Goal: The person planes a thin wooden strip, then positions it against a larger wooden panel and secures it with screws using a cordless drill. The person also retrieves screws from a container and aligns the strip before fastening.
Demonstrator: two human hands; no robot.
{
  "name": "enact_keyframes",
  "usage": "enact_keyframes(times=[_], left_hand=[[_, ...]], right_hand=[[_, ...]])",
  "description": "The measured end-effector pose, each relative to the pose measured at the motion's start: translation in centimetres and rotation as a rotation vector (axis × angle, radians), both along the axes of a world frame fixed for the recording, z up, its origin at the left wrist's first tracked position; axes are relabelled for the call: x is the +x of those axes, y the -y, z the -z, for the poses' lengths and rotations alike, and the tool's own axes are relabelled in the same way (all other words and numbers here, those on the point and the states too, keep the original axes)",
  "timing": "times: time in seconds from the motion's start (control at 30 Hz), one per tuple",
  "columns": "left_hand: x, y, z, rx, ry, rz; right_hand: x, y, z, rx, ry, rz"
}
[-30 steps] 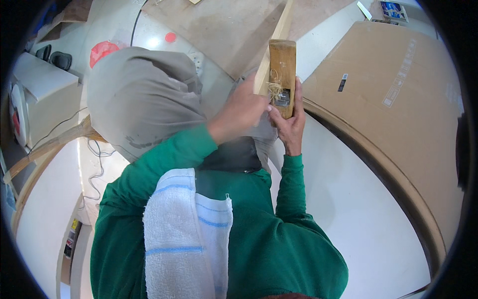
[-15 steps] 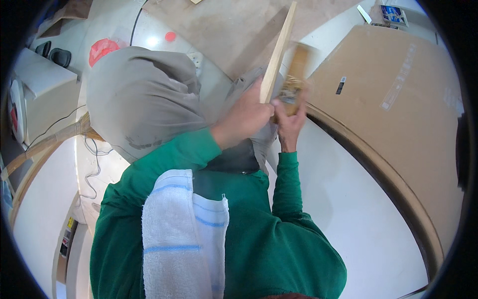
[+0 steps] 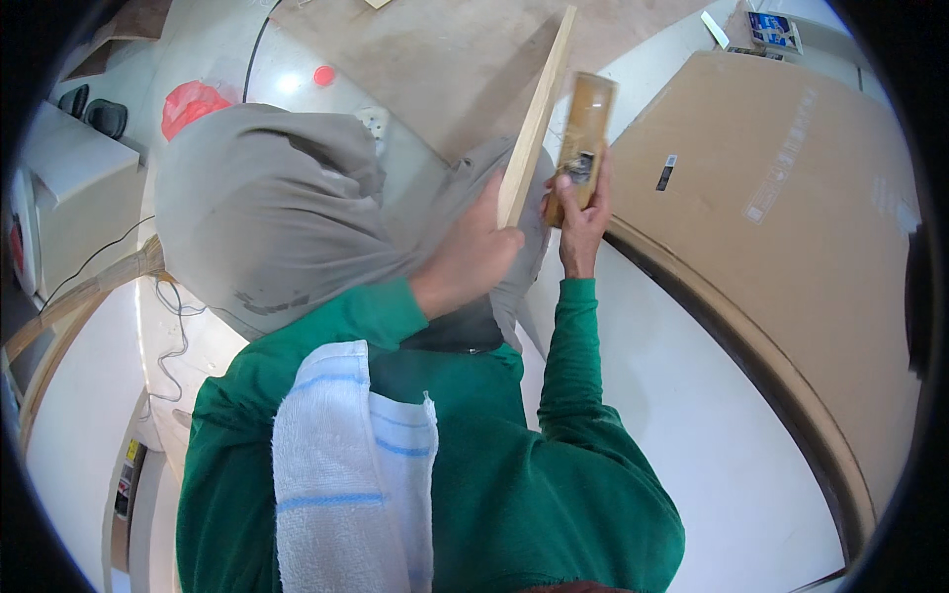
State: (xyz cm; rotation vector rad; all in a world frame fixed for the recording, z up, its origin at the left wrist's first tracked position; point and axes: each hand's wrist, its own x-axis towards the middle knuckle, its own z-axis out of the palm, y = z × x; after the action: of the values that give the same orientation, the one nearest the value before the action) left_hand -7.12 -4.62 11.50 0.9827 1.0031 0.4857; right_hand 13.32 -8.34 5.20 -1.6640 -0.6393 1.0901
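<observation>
My left hand (image 3: 473, 245) is closed around the lower end of a long, pale wooden board (image 3: 539, 114), held tilted with its far end up and to the right. Just right of the board, my right hand (image 3: 582, 212) grips a wooden hand plane (image 3: 590, 111). The plane is a yellowish-brown block with a dark metal part near its middle, where my thumb rests. A narrow gap shows between plane and board. My fingers behind the plane are partly hidden.
A large cardboard sheet (image 3: 751, 178) with a curved edge fills the right side, over a white surface (image 3: 682, 395). At the left stand a white box (image 3: 69, 178) and a red plastic bag (image 3: 193, 107). Brown sheeting (image 3: 425, 69) covers the floor ahead. Thin cables (image 3: 178, 336) lie at left.
The plane was blurred and closer to the board; now it is sharper and a little farther from it. The board's lower end has shifted slightly down and left with my left hand.
</observation>
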Motion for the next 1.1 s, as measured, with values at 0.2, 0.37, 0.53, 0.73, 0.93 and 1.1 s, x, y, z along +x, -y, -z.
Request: enact_keyframes(times=[0.2,0.37,0.53,0.73,0.93,1.1], left_hand=[[0.2,-0.3,-0.4,-0.038,-0.009,0.031],[-0.3,-0.3,-0.5,-0.113,0.028,0.025],[-0.1,-0.4,-0.4,-0.079,-0.038,0.049],[0.0,-0.1,-0.7,-0.152,-0.043,0.019],[0.2,0.2,0.3,-0.21,-0.017,0.037],[0.4,0.8,0.6,-0.116,-0.114,0.074]], right_hand=[[0.7,-1.1,0.7,0.041,0.372,-0.172],[1.4,-2.0,0.6,0.053,0.3,-0.154],[2.6,-2.8,0.8,-0.096,0.061,0.052],[4.0,-5.6,3.0,0.064,0.222,-0.115],[5.5,-9.0,4.5,0.038,0.222,-0.207],[7.4,-12.0,5.7,-0.024,0.137,-0.016]])
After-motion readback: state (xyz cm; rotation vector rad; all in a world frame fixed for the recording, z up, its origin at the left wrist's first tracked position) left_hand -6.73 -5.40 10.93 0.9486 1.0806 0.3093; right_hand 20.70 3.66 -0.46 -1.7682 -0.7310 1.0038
